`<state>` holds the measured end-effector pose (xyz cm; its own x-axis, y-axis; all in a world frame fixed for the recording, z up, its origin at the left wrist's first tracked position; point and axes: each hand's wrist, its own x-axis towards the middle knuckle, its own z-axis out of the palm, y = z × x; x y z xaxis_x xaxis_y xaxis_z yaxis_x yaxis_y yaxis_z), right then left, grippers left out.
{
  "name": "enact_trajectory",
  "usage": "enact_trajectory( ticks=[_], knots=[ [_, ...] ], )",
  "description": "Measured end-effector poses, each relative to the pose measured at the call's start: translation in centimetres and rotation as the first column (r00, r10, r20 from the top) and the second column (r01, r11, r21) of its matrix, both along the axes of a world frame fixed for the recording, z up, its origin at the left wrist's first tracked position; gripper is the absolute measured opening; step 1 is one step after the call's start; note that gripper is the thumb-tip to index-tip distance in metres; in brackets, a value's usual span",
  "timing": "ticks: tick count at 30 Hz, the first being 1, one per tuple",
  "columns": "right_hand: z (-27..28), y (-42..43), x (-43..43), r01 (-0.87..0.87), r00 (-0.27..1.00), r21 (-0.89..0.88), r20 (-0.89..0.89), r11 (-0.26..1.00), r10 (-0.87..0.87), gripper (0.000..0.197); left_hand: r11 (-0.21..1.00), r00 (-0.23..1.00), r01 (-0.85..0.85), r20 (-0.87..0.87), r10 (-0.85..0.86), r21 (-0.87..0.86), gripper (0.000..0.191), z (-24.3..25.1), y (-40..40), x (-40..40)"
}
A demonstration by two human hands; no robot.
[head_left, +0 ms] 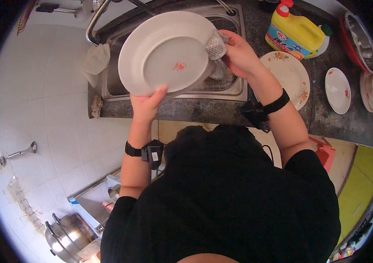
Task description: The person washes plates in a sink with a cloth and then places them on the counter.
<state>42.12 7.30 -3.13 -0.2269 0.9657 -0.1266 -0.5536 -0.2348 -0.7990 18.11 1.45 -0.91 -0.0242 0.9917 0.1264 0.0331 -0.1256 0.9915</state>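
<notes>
A large white plate (pixel 176 62) is tilted above the sink, its underside with a foot ring and a red printed mark facing me. My left hand (pixel 147 102) grips its lower rim, thumb on the underside and fingers hidden behind. In my right hand (pixel 240 54) is a silvery mesh scouring cloth (pixel 215 46), pressed against the plate's right rim. Part of the cloth hangs below the fingers. Beneath lies the stainless steel sink (pixel 214 95), with a wire rack partly visible in its basin.
A curved faucet (pixel 91 28) rises at the sink's left, near a hanging pale cloth (pixel 97 62). Right of the sink are a floral plate (pixel 285 70), a yellow detergent jug (pixel 295 33), a small oval-looking dish (pixel 338 90) and a metal bowl (pixel 359 39). A steel pot (pixel 69 235) stands lower left.
</notes>
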Motion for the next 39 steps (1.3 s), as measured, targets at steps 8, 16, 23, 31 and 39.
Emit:
enact_trajectory(
  ticks=[8,16,23,31,39],
  knots=[
    [-1.5,1.2,-1.7,0.164,0.985,0.048,0.038,0.985,-0.166,0.024,0.998,0.945,0.017,-0.324,-0.037,-0.065,0.045,2.3,-0.7,0.8],
    [-0.8,0.2,-2.0,0.176,0.981,0.049,-0.095,0.983,-0.171,0.027,0.999,0.963,0.032,-0.27,-0.024,0.025,0.045,1.4,-1.3,0.0],
    [-1.0,0.4,-3.1,0.228,0.967,-0.007,0.118,0.974,-0.225,0.026,1.0,0.966,0.003,-0.257,-0.01,-0.028,0.038,1.9,-2.4,0.9],
    [-1.5,-0.1,-3.9,0.214,0.977,-0.056,0.026,0.975,-0.213,0.028,0.999,0.981,-0.037,-0.191,0.032,-0.026,0.038,0.4,-2.5,0.1],
    [-2.2,-0.5,-2.5,-0.066,0.998,0.031,-0.01,0.997,0.066,0.037,0.953,0.91,-0.031,0.386,0.152,-0.301,0.06,-0.2,-2.4,-0.8]
  ],
)
